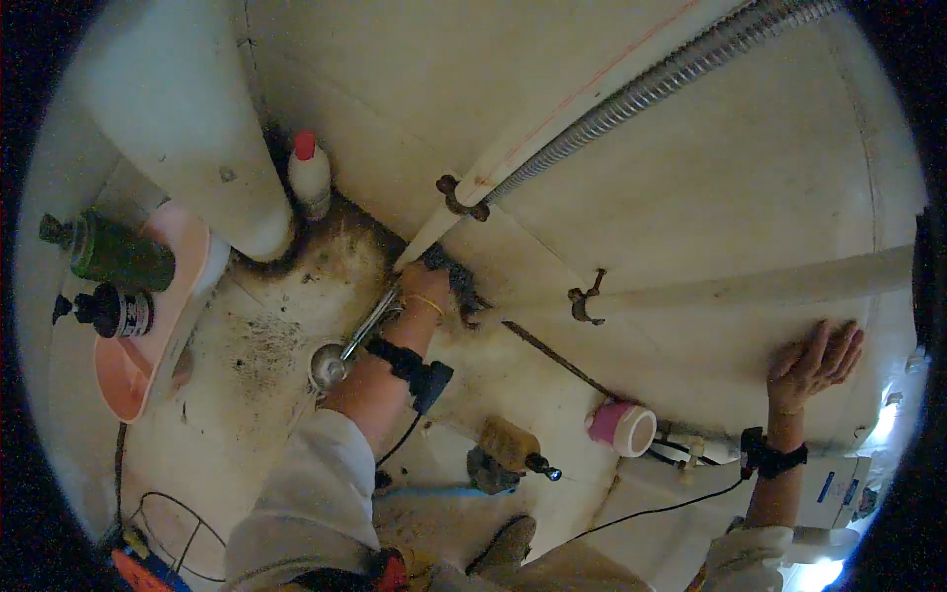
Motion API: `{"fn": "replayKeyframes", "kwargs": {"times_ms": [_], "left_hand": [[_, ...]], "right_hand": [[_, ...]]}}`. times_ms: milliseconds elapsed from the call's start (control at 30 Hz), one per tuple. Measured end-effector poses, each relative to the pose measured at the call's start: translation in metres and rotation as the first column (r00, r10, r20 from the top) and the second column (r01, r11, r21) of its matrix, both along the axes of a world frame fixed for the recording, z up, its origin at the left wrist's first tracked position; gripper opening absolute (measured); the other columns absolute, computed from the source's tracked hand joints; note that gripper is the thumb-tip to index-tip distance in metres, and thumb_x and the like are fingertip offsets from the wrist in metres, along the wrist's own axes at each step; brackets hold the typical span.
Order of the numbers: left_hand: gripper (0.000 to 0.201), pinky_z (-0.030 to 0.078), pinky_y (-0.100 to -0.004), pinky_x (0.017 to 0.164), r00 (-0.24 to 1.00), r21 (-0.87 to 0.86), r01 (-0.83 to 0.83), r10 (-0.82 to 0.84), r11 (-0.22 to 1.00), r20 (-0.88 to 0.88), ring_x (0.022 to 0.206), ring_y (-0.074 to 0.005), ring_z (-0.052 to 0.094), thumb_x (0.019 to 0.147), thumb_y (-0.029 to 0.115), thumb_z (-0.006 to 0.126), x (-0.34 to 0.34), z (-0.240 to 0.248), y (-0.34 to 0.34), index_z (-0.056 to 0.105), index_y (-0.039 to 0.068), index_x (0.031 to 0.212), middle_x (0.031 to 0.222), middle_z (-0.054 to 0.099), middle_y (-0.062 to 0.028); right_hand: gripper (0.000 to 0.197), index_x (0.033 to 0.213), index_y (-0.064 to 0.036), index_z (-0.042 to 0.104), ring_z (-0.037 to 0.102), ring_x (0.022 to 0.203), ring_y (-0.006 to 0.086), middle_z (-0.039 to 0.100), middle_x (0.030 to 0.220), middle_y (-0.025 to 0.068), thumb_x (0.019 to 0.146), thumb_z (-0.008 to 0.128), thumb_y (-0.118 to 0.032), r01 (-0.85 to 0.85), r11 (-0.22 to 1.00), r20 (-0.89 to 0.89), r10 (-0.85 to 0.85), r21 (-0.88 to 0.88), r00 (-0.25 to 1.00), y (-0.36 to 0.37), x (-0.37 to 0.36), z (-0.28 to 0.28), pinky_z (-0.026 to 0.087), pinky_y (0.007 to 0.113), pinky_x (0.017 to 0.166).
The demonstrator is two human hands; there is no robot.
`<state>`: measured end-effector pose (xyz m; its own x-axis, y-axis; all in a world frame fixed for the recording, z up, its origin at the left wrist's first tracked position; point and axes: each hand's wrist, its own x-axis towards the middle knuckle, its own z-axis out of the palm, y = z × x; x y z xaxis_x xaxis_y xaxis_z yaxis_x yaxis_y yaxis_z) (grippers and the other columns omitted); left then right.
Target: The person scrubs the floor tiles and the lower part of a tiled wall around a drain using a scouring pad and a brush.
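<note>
My left hand (422,284) reaches down into the corner at the foot of a white pipe, with its fingers curled and mostly hidden. A dark, rough clump (460,281) lies right against its knuckles; whether the hand grips it is hidden. Beneath that wrist runs a shiny metal rod-like handle (371,322), its lower end by a round metal drain cover (327,367). Far to the right, my right hand (815,359) rests against the pale wall beside a horizontal pipe, fingers stretched out and holding nothing. Both wrists wear black straps with cables.
A pink-and-white tray (148,370) carries a green bottle (123,252) and a dark pump bottle (120,311). A red-capped white bottle (311,178) stands by the thick pipe. A yellowish bottle (508,444) and a pink-and-white tub (623,426) are nearer. A rusty clamp (586,304) juts from the wall.
</note>
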<state>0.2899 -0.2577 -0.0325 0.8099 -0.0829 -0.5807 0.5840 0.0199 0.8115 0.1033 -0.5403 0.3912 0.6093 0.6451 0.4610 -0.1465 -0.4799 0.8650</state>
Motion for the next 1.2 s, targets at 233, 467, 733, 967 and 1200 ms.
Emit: {"fn": "replayKeyframes", "kwargs": {"times_ms": [233,467,733,967,1200], "left_hand": [[0.041,0.050,-0.0434,0.075,0.872,0.479,0.219,-0.391,0.850,0.296,0.086,-0.0380,0.063,0.073,0.033,0.071,-0.035,0.036,-0.055,0.063,-0.005,0.087,0.089,0.064,-0.0250],[0.043,0.049,-0.0451,0.077,0.854,0.622,0.087,-0.380,0.778,0.355,0.088,-0.0409,0.060,0.078,0.037,0.065,-0.005,-0.068,-0.028,0.064,-0.003,0.093,0.093,0.063,-0.0246],[0.033,0.048,-0.0442,0.075,0.747,0.186,-0.047,-0.089,0.981,0.659,0.084,-0.0357,0.062,0.079,0.029,0.065,-0.031,0.134,-0.017,0.061,-0.003,0.077,0.086,0.064,-0.0214],[0.025,0.048,-0.0424,0.069,0.769,0.091,0.003,-0.060,0.996,0.636,0.075,-0.0365,0.062,0.076,0.019,0.069,-0.031,0.160,-0.010,0.061,-0.004,0.078,0.076,0.063,-0.0213],[0.031,0.049,-0.0425,0.076,0.825,0.689,0.191,-0.494,0.699,0.273,0.085,-0.0299,0.064,0.087,0.029,0.052,-0.024,-0.041,-0.041,0.065,0.001,0.094,0.085,0.066,-0.0166]], "right_hand": [[0.044,0.129,-0.0056,0.045,0.031,0.129,0.0397,0.036,0.139,0.0221,0.095,0.035,-0.032,0.003,1.000,-0.011,-0.003,0.003,1.000,-0.002,0.003,-0.004,0.022,0.052,0.106],[0.043,0.128,-0.0061,0.046,0.031,0.130,0.0402,0.036,0.139,0.0226,0.096,0.034,-0.032,-0.023,0.999,-0.003,0.023,0.042,1.000,0.006,0.004,-0.005,0.022,0.052,0.106],[0.042,0.129,-0.0080,0.045,0.033,0.129,0.0399,0.037,0.138,0.0220,0.096,0.034,-0.032,0.019,1.000,0.020,-0.019,0.001,1.000,-0.004,0.002,-0.002,0.024,0.052,0.105],[0.041,0.127,-0.0064,0.046,0.034,0.128,0.0394,0.037,0.138,0.0218,0.095,0.035,-0.029,0.022,1.000,0.037,-0.022,0.003,0.999,-0.007,0.000,-0.005,0.023,0.051,0.105],[0.041,0.128,-0.0066,0.045,0.034,0.128,0.0397,0.038,0.138,0.0215,0.096,0.034,-0.029,-0.004,1.000,0.006,0.003,0.031,1.000,0.005,0.008,-0.007,0.023,0.051,0.106]]}}
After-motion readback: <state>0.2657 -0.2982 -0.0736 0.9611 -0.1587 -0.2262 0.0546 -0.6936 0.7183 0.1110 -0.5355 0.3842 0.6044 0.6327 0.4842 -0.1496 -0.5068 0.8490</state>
